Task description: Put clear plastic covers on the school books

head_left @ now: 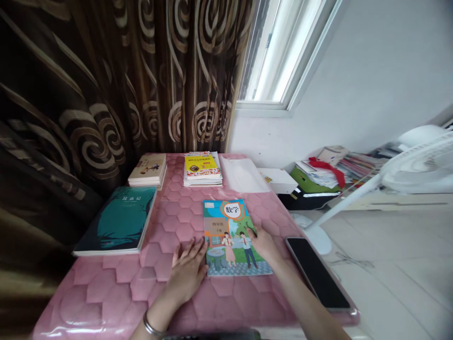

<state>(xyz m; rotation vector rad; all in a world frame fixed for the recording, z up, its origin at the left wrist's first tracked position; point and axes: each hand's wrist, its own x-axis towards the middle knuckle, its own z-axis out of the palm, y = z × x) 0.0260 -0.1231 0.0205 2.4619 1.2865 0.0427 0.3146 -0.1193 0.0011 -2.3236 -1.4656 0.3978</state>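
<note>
A colourful mathematics textbook [230, 236] lies face up on the pink padded tabletop [170, 222], its cover showing two cartoon figures. Flat on the table, with fingers spread, my left hand [187, 273] touches the book's lower left edge. My right hand [264, 243] is at the right edge, thumb over the cover and the other fingers mostly hidden along the side; it appears to grip that edge. A metal bracelet [151, 326] circles my left wrist.
A large teal book [118, 219] lies at left, with a stack of small tan books [147, 171] behind it. Another stack topped by a yellow-covered book [202, 165] stands at the back beside white sheets [244, 174]. A dark-screened tablet [318, 271] rests along the right edge; a white fan [354, 203] stands beyond.
</note>
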